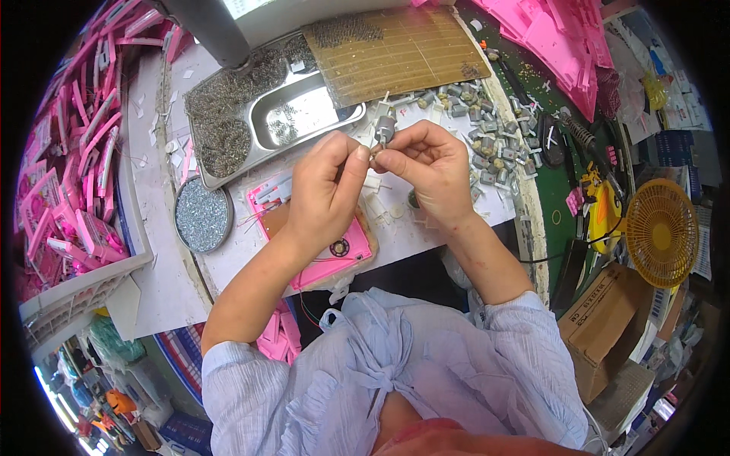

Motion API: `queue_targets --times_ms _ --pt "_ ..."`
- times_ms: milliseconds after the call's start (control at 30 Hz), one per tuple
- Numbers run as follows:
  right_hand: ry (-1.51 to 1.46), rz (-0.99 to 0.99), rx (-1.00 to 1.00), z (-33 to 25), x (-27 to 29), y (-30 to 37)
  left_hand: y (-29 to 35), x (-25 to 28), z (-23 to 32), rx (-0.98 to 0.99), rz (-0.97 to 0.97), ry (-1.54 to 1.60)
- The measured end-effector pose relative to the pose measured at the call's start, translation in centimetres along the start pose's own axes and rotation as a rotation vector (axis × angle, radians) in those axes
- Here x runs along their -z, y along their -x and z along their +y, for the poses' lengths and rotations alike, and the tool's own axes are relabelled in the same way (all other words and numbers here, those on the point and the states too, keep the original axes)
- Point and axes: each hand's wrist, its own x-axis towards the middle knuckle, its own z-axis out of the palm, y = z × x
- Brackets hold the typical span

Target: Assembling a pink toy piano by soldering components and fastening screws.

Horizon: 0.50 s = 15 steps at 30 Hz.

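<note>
Over the white worktable both my hands meet, fingertips nearly together. A small grey motor (385, 128) with a white tip stands up between them, held by the thumb and fingers of my right hand (439, 173). My left hand (323, 182) is closed in a pinch just below the motor; what lies between its fingertips is too small to make out. Beneath my left forearm rests an open pink plastic housing (353, 254) with thin wires and a round black part. Several similar loose motors (487, 140) are heaped to the right of my hands.
A metal tray (220, 178) of small springs stands at the back left, partly under brown cardboard (395, 57). Nearer is a round dish (203, 216) of tiny metal pieces. A crate (114, 266) of pink parts borders the left; a yellow fan (661, 232) stands right.
</note>
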Motion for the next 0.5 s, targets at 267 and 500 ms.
queue_targets --times_ms 267,500 --pt "0.048 -0.006 0.064 0.3 0.1 -0.2 0.0 -0.1 0.1 0.528 -0.022 0.549" --pt "0.057 -0.016 0.05 0.4 0.1 -0.5 -0.4 1.2 -0.3 0.64 -0.154 0.702"
